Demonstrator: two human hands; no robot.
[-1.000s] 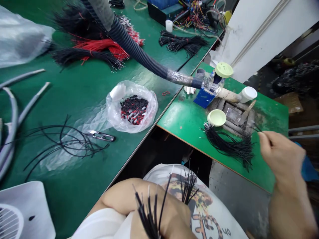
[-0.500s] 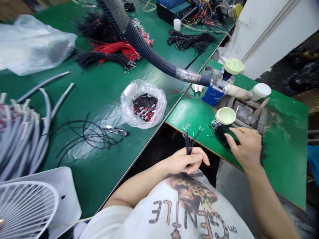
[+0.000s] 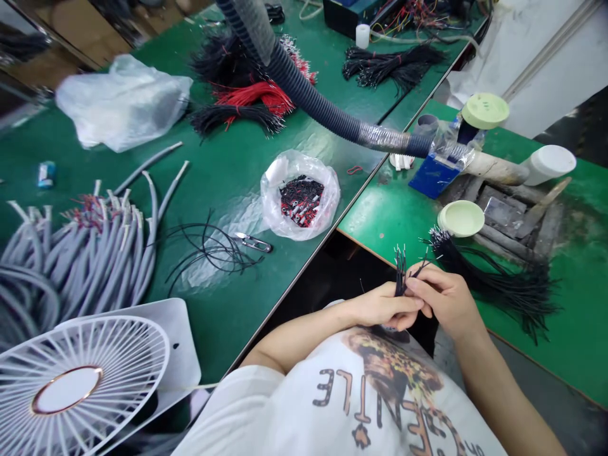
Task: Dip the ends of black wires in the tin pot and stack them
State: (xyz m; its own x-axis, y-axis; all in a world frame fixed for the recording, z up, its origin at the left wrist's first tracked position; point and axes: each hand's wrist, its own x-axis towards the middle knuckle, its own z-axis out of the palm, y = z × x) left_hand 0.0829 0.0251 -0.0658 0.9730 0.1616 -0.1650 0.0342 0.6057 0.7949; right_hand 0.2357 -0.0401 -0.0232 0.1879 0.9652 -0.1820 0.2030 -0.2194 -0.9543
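Note:
My left hand [image 3: 392, 306] is closed around a small bunch of black wires [image 3: 400, 269] whose bare silvery tips point up. Against it, my right hand [image 3: 446, 294] pinches a few more black wires [image 3: 420, 268] with their tips tilted up and to the right. The fingers of both hands meet in front of my shirt, and the lower parts of the wires are hidden. Beyond my right hand, a large bundle of black wires [image 3: 494, 278] lies loose on the bright green board, its stripped ends toward the pale green dish [image 3: 460, 218].
A ribbed hose [image 3: 313, 101] arches over the table to a blue box [image 3: 433, 176] by a soot-stained tray. A plastic bag [image 3: 327, 215] holds small red and black pieces. Nearby lie snips [image 3: 254, 242], grey cables [image 3: 95, 259], a white fan [image 3: 123, 354] and red and black wire bundles [image 3: 256, 95].
My right hand has left the large wire bundle and come in beside my left hand, now with a few wires in its fingers. The whole view has shifted, showing more on the left.

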